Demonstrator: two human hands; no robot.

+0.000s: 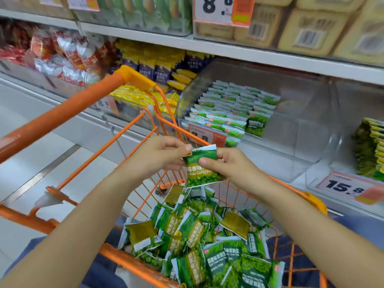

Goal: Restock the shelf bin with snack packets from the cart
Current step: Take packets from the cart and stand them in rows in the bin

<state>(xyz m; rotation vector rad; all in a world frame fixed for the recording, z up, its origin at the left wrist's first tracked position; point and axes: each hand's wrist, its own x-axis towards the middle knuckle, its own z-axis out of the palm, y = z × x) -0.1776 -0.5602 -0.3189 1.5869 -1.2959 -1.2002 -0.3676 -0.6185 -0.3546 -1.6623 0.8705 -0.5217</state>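
Note:
A green garlic-pea snack packet (202, 170) hangs above the orange cart (62, 113), held between both hands. My left hand (160, 155) pinches its top left corner; my right hand (226, 166) grips its right edge with the thumb across the front. Below them a heap of loose green packets (207, 242) fills the cart basket. Ahead on the shelf stands the clear plastic bin (301, 125), with neat rows of the same green packets (230, 109) in its left half and its right half bare.
To the left of the clear bin is a bin of yellow and navy packets (158, 67), then one of red and white packets (68, 57). A price tag reading 15.8 (345, 187) hangs at the right, below dark green packets (369, 150). Boxes fill the upper shelf.

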